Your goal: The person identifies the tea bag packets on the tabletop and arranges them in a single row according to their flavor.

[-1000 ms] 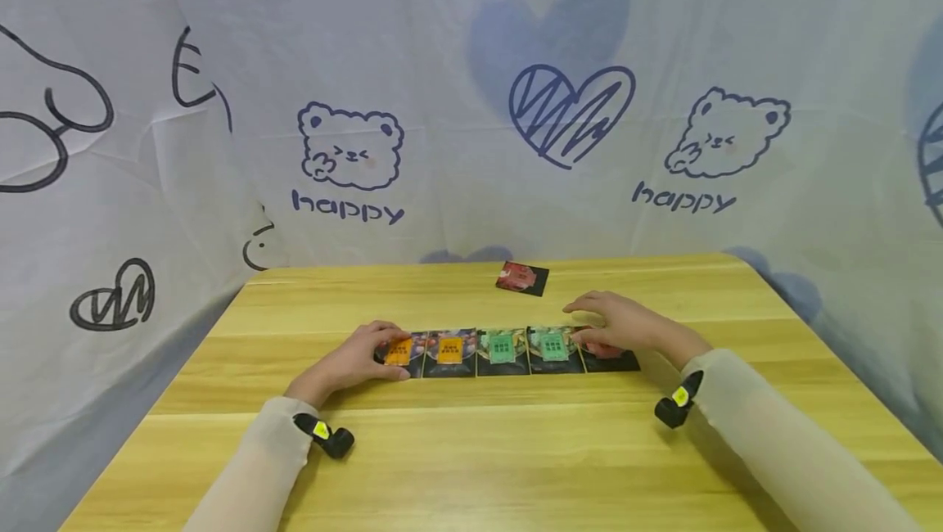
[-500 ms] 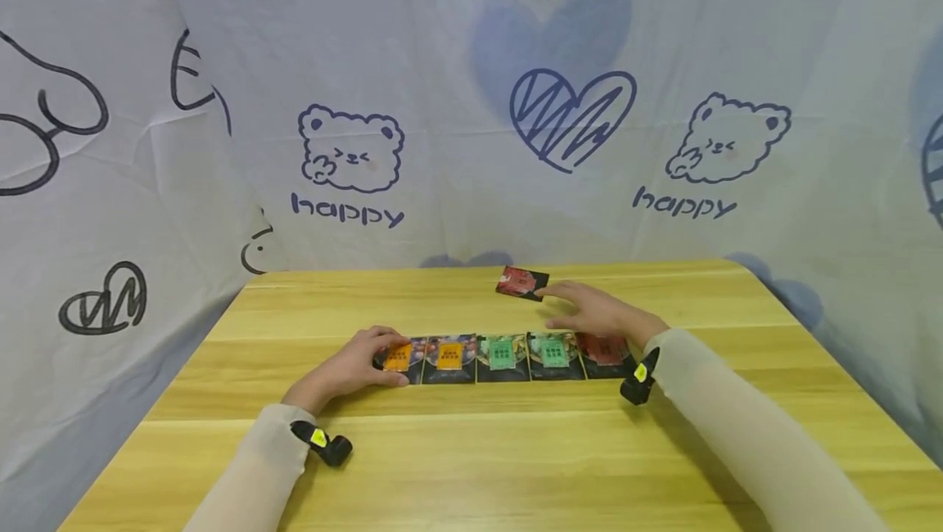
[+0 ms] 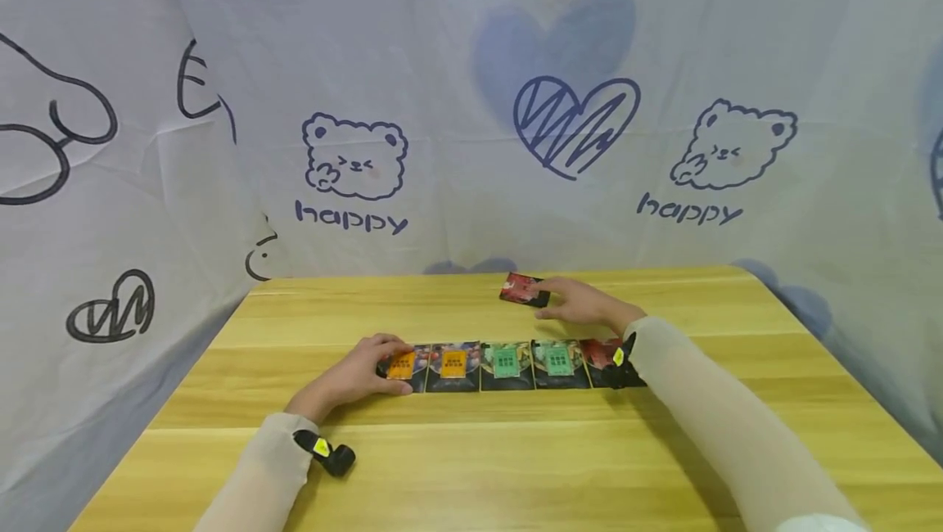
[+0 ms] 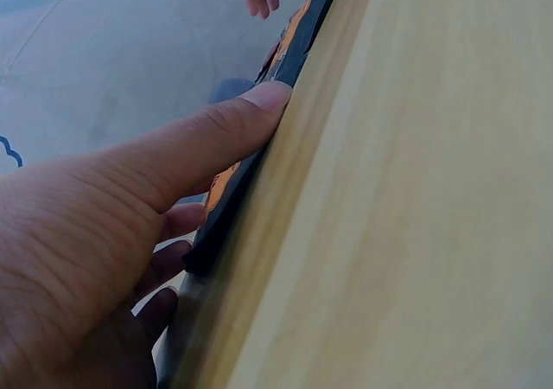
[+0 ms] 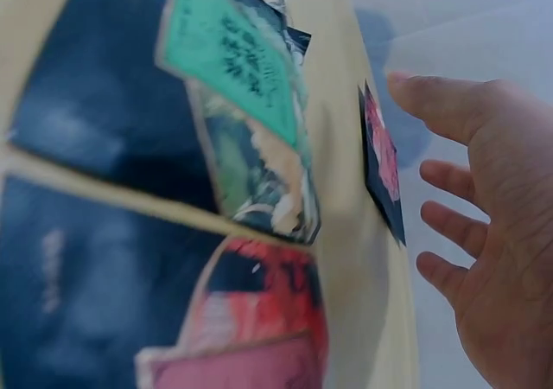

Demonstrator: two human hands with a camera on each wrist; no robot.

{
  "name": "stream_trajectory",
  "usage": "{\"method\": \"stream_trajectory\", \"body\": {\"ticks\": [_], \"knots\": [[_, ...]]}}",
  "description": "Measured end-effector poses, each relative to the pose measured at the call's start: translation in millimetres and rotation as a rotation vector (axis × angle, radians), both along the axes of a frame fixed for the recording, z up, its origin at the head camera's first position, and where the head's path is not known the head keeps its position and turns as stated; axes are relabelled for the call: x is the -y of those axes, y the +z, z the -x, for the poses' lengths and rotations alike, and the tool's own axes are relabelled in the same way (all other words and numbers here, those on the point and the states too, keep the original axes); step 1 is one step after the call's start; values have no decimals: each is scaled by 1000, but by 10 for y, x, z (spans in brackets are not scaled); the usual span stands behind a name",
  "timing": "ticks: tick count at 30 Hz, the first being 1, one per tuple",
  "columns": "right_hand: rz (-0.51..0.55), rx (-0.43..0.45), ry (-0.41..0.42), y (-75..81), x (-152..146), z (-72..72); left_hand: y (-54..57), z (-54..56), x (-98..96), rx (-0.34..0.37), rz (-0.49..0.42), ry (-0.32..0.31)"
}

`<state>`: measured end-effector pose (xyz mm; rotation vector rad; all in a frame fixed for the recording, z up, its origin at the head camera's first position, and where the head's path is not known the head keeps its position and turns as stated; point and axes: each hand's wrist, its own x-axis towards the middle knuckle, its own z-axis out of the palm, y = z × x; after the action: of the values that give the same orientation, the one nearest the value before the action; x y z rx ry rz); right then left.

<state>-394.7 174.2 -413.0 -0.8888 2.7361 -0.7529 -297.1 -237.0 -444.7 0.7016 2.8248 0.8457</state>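
A row of flat sachets with dark lower parts lies across the table. At its left end my left hand [image 3: 357, 372] rests at an orange-labelled sachet [image 3: 403, 367], thumb along the near edge and fingers at the far side. Beside it come a second orange-labelled sachet [image 3: 453, 366] and two green-labelled ones, the left green sachet [image 3: 506, 362] and the right green sachet [image 3: 560, 360]. A red sachet [image 3: 598, 349] ends the row, partly hidden by the right wrist camera. Farther back, my right hand [image 3: 585, 303] reaches over a separate red sachet [image 3: 520, 290], fingers spread, thumb apart from them.
The wooden table [image 3: 471, 458] ends at the back against a pale cloth [image 3: 457, 164] printed with bears and hearts. A wrist camera [image 3: 340, 460] is strapped to the left sleeve.
My right hand has moved left and back from the red sachet at the row's end to the separate red one. My left hand stays at the left end.
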Motion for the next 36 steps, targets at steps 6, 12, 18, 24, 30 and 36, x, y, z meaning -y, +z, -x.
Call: {"method": "stream_trajectory", "body": {"ticks": [6, 12, 18, 24, 30, 36], "knots": [[-8, -18, -20, 63, 55, 141, 31, 5, -26, -13, -2, -9], [16, -9, 48, 4, 113, 288, -17, -36, -35, 5, 11, 3], [40, -15, 33, -56, 178, 398, -50, -34, -55, 4, -13, 2], [-54, -69, 90, -116, 257, 458, -56, -77, -37, 1, -12, 11], [-130, 50, 40, -121, 280, 471, -79, -49, -22, 5, -7, 14], [-137, 44, 35, -114, 250, 460, -52, -5, -8, 0, -3, 16]]}}
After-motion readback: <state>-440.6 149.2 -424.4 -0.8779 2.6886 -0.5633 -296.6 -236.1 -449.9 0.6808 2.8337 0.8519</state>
